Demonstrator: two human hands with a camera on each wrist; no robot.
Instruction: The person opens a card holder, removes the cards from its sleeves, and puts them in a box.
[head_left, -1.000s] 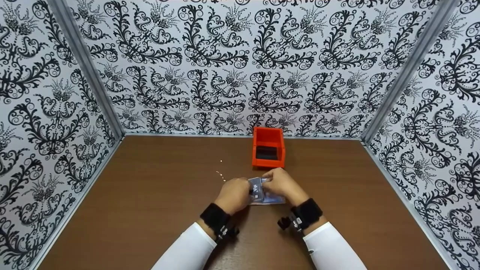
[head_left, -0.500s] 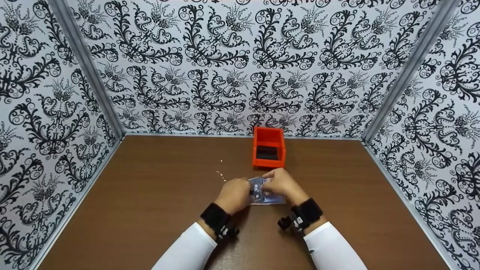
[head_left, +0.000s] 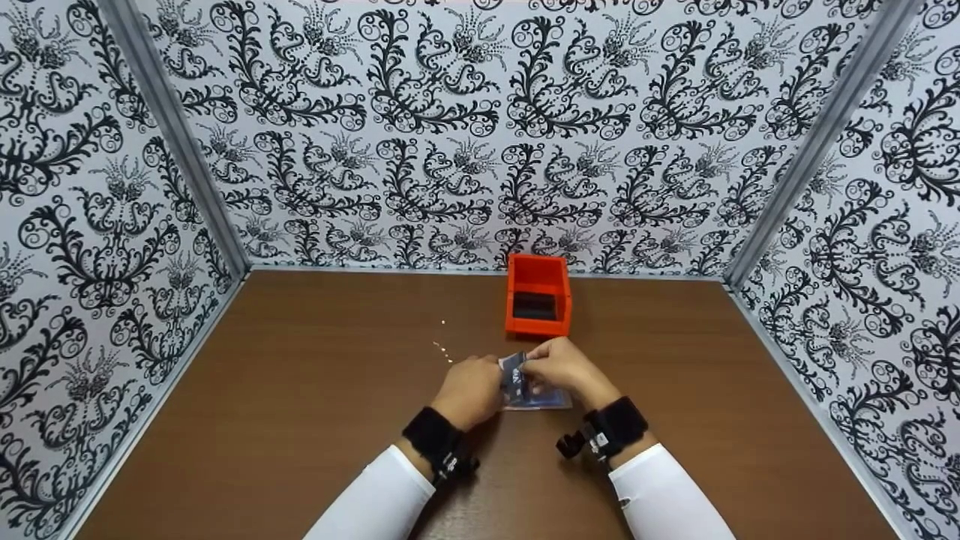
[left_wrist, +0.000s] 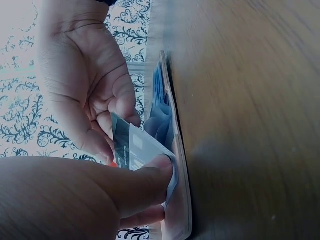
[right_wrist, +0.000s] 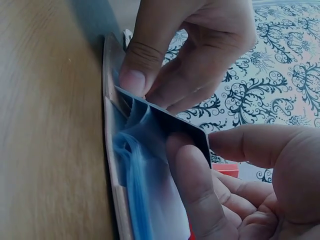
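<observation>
A card holder [head_left: 553, 400] with a pinkish cover lies open on the table, its bluish clear sleeves [right_wrist: 137, 185] fanned up in the right wrist view. A dark and pale printed card [head_left: 513, 379] stands tilted above it. My left hand [head_left: 471, 390] pinches the card's left end, its thumb on the printed face in the left wrist view. With thumb and fingers, my right hand [head_left: 564, 367] pinches the opposite edge of the card [right_wrist: 175, 122]. Whether part of the card sits inside a sleeve cannot be told.
An orange bin [head_left: 538, 296] with something dark in it stands behind the hands, near the back wall. Small light specks [head_left: 442, 350] show on the brown table [head_left: 337, 360] left of the bin. Patterned walls [head_left: 465, 150] enclose the table at the back and sides.
The card has tilted up more steeply, so its lettering now shows at a narrower angle. Both hands stay almost in place, and the card holder has not visibly moved.
</observation>
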